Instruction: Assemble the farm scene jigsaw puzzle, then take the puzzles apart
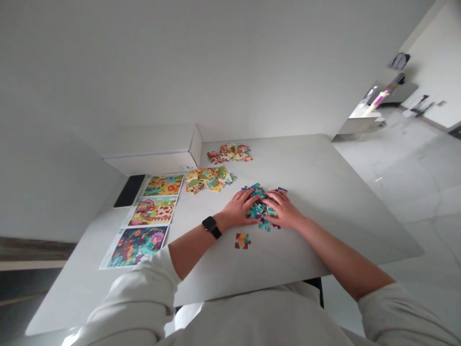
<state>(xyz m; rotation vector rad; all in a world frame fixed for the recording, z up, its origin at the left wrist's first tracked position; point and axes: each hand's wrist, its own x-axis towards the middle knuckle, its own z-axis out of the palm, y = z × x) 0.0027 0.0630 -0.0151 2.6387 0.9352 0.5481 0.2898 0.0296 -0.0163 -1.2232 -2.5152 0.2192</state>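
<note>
Mid-bench on my feed, a heap of teal and purple jigsaw pieces (260, 207) sits under both hands. The left hand (236, 209), with a black smartwatch (212, 227), and the right hand (284, 209) lie flat, nearly together, fingers on the heap, unclamped. Three colourful picture sheets (153, 210) line the pale bench (306, 192); small print on a white cardboard box (154, 162) stays unreadable.

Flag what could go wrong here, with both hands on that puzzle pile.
The left hand and right hand are spread over the teal jigsaw pile, so pieces could slide out and scatter. The separate piece just below could get swept in or nudged toward the table's near edge. The yellow-green pieces lie fairly close, so the piles might mix.
</note>
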